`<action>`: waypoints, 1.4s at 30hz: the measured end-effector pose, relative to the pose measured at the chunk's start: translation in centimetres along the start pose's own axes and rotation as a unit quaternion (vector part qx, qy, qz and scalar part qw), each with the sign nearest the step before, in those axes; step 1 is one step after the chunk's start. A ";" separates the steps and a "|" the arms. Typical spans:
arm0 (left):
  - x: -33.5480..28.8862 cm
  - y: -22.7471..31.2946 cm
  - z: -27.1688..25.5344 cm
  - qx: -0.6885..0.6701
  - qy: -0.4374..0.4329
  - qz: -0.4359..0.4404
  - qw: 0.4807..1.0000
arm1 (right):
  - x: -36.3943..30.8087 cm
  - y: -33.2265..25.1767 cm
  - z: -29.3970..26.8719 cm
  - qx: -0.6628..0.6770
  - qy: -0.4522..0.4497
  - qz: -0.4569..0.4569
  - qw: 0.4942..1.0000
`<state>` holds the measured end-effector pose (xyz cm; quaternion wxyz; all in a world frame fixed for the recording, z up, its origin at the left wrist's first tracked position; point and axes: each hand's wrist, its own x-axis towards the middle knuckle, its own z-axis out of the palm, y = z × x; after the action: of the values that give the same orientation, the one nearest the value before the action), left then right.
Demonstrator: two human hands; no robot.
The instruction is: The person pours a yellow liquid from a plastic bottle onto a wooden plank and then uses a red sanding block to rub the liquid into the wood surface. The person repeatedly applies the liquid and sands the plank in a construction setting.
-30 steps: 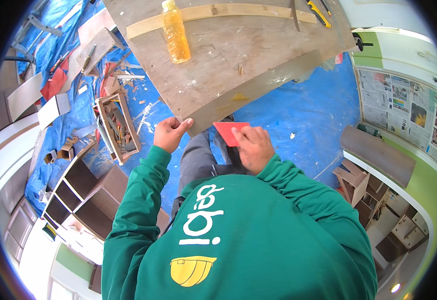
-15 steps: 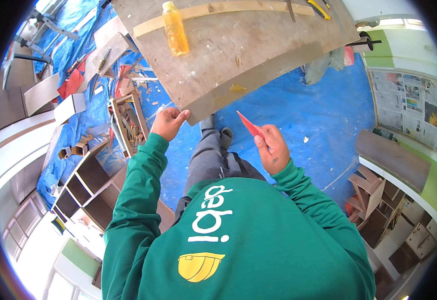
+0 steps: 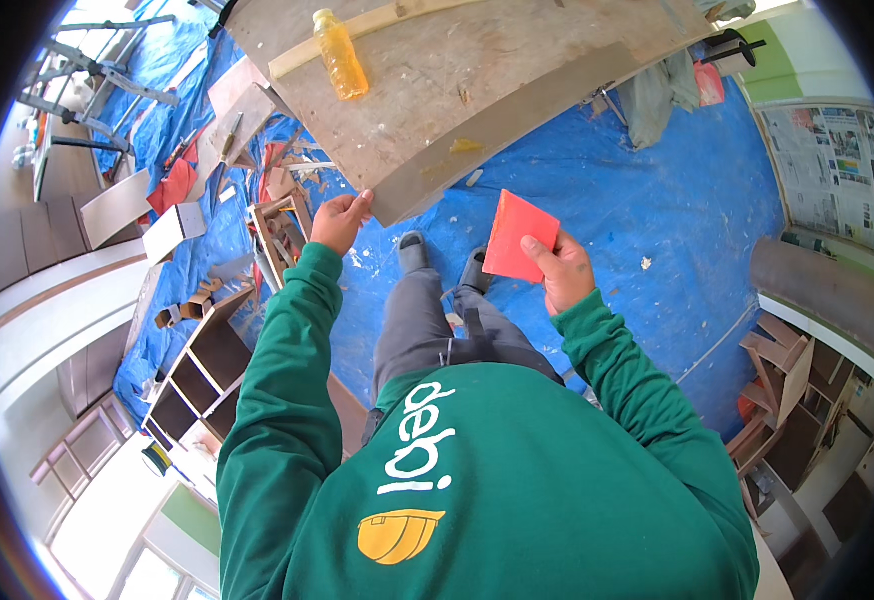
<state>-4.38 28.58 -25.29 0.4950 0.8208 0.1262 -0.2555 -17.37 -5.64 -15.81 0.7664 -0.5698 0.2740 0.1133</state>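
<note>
Red flat piece (image 3: 520, 235), four-sided and thin, is in the right grip (image 3: 563, 271), which pinches its lower right part with the thumb laid over the upturned face. It is above the blue sheet (image 3: 657, 230) covering the floor, near the worktop (image 3: 427, 100) but apart from it. At the near left corner of the worktop, the left grip (image 3: 338, 221) has its thumb and fingers at the end of a grey-brown edge band (image 3: 527, 115); whether they pinch it or only touch it, I cannot tell. A dull yellow patch (image 3: 465, 146) marks that band. Farther back on the worktop are a clear bottle (image 3: 340, 58) of yellow-orange liquid and a long pale wooden strip (image 3: 392, 20), which runs past the bottle. Green sleeves (image 3: 279, 370) cover both forearms. Dark sandals (image 3: 414, 252) stand on the sheet. Over to the left, a wooden box (image 3: 263, 240) sits near scattered boards (image 3: 115, 208).
</note>
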 end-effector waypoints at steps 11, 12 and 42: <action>1.7 -1.7 -1.4 -0.068 -0.076 0.047 0.994 | 2.7 -1.4 5.6 -0.386 0.077 -0.211 0.894; 1.8 -1.4 -1.4 -0.059 -0.092 0.046 0.993 | 3.0 -1.3 6.2 -0.420 0.091 -0.239 0.871; 4.7 -2.9 -3.2 -0.096 -0.277 0.117 0.949 | 3.5 1.4 15.9 -0.621 0.036 -0.288 0.728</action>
<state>-0.87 32.54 -28.77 0.6135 0.6753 -0.0893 -0.3996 -10.51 9.24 -15.68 0.2271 -0.9738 -0.0074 0.0117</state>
